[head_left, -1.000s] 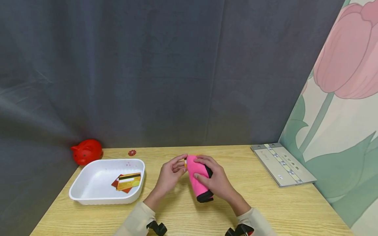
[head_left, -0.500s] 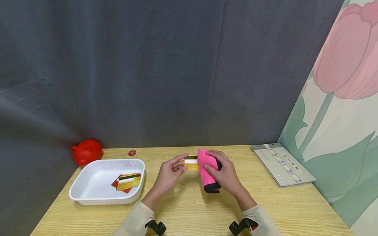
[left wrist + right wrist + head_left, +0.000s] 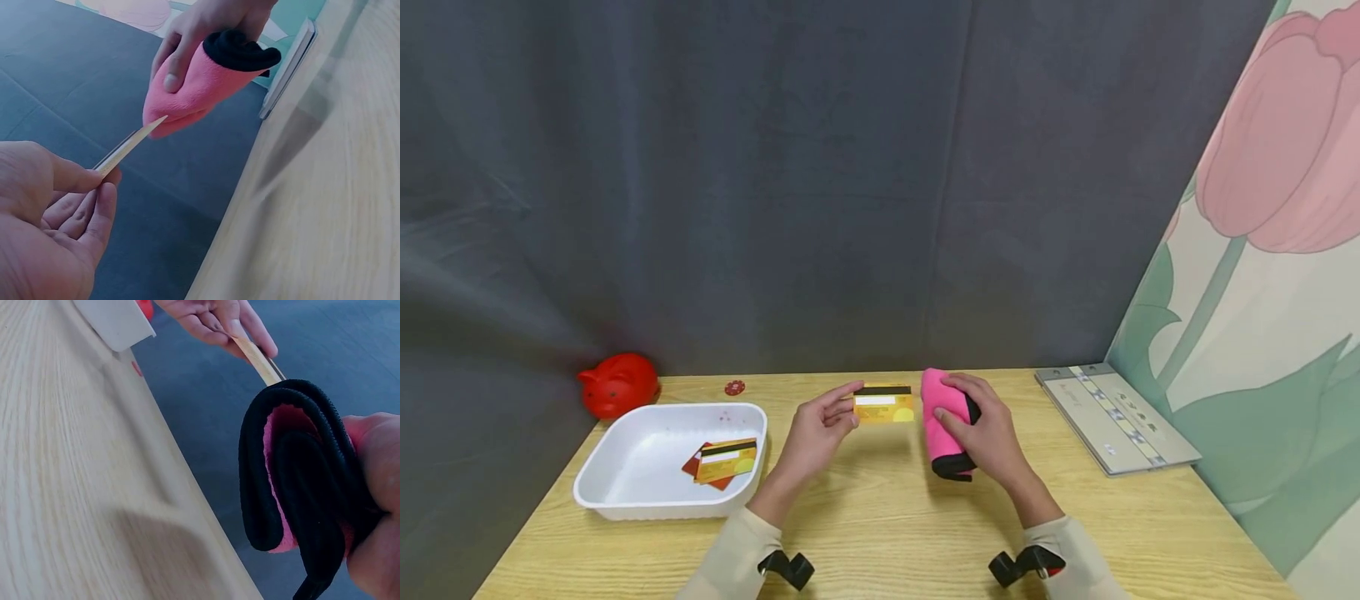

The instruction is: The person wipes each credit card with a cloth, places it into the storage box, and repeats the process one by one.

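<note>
My left hand (image 3: 820,421) pinches a yellow bank card (image 3: 883,410) at its left end, above the table. The card's black stripe and white strip face the head camera. To its right, my right hand (image 3: 988,421) grips a folded pink cloth (image 3: 942,408) with black edging. A small gap separates card and cloth in the head view. In the right wrist view the black edging (image 3: 253,469) shows the cloth folded over in layers. Edge-on in the left wrist view, the card (image 3: 128,150) sits between thumb and fingers.
At the left stands a white tray (image 3: 625,504) holding another yellow card (image 3: 726,461) over reddish cards (image 3: 691,465). Behind it are a red piggy bank (image 3: 619,387) and a red poker chip (image 3: 734,387). A grey album (image 3: 1116,417) lies at the right by the wall.
The right hand has moved right with the pink cloth, uncovering the bank card that was mostly hidden by it. The left hand has shifted slightly left and up with the card.
</note>
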Demonstrator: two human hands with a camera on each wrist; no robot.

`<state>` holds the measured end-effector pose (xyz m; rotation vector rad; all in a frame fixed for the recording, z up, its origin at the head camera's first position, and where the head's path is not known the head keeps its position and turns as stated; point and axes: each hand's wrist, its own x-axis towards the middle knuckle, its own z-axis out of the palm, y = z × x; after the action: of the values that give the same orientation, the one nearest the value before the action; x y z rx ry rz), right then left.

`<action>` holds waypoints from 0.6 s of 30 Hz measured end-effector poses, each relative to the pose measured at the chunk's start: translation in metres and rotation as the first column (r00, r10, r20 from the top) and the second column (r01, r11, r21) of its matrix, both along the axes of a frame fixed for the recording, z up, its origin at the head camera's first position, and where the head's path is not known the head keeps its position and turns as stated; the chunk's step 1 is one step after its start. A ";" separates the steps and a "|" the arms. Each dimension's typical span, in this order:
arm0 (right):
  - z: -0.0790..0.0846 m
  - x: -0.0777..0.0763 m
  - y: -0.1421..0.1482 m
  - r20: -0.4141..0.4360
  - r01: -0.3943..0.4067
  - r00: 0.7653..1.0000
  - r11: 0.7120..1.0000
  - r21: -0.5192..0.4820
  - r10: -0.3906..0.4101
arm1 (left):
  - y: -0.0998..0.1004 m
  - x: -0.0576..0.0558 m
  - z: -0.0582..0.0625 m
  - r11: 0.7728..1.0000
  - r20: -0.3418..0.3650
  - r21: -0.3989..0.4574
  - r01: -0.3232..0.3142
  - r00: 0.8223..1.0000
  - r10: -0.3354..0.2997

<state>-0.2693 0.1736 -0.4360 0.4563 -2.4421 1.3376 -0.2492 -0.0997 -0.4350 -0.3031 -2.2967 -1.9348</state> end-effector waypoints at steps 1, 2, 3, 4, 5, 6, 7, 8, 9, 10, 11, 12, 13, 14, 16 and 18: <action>0.001 0.000 0.001 0.000 0.000 1.000 1.000 -0.001 0.000 | -0.001 0.000 0.001 1.000 -0.001 0.001 -0.006 1.000 0.006; 0.001 0.000 0.002 -0.003 0.001 1.000 1.000 0.003 -0.001 | -0.002 0.000 0.002 1.000 -0.002 0.002 -0.013 1.000 0.013; 0.002 0.000 0.002 -0.009 0.001 1.000 1.000 0.001 -0.001 | -0.003 0.000 0.004 1.000 0.000 0.003 -0.019 1.000 0.019; 0.002 0.000 0.003 -0.016 0.003 1.000 1.000 0.001 -0.003 | -0.004 0.000 0.005 1.000 0.000 0.005 -0.023 1.000 0.023; 0.003 0.000 0.005 -0.025 0.006 1.000 1.000 -0.001 -0.006 | -0.006 0.000 0.007 1.000 0.003 0.005 -0.025 1.000 0.025; 0.004 0.000 0.006 -0.032 0.011 0.999 1.000 -0.001 -0.011 | -0.007 0.000 0.009 1.000 0.009 0.003 -0.030 1.000 0.030; 0.004 0.000 0.007 -0.040 0.016 0.999 1.000 -0.006 -0.016 | -0.009 0.000 0.010 0.999 0.012 0.004 -0.032 0.999 0.032; 0.004 0.000 0.008 -0.047 0.019 0.999 1.000 -0.009 -0.020 | -0.011 -0.001 0.012 0.999 0.011 0.005 -0.033 0.999 0.033; 0.005 0.000 0.009 -0.055 0.021 0.998 1.000 -0.013 -0.022 | -0.014 -0.002 0.013 0.999 0.011 0.010 -0.036 0.999 0.036; 0.005 0.000 0.010 -0.057 0.021 0.998 1.000 -0.016 -0.022 | -0.018 -0.002 0.015 0.999 0.007 0.013 -0.042 0.999 0.042; 0.005 -0.001 0.011 -0.058 0.018 0.998 1.000 -0.021 -0.019 | -0.022 -0.002 0.017 0.999 0.011 0.017 -0.052 0.999 0.051; 0.005 -0.001 0.011 -0.057 0.014 0.998 1.000 -0.025 -0.015 | -0.026 -0.002 0.018 0.998 0.011 0.018 -0.062 0.998 0.062; 0.006 -0.001 0.012 -0.057 0.010 0.998 1.000 -0.029 -0.012 | -0.031 -0.002 0.019 0.997 0.010 0.016 -0.074 0.997 0.074; 0.006 -0.001 0.012 -0.054 0.005 0.999 0.999 -0.034 -0.007 | -0.036 -0.002 0.021 0.996 0.012 0.012 -0.086 0.996 0.086; 0.007 -0.002 0.013 -0.046 0.001 0.999 0.999 -0.044 -0.003 | -0.047 0.000 0.022 0.994 0.016 -0.007 -0.106 0.994 0.106; 0.007 -0.002 0.014 -0.043 0.003 0.999 0.999 -0.049 -0.005 | -0.059 0.002 0.024 0.992 0.023 -0.033 -0.125 0.992 0.126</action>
<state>-0.2715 0.1878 -0.4288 0.4627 -2.3691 1.3678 -0.2472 -0.1587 -0.4110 -0.1341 -2.3041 -1.8539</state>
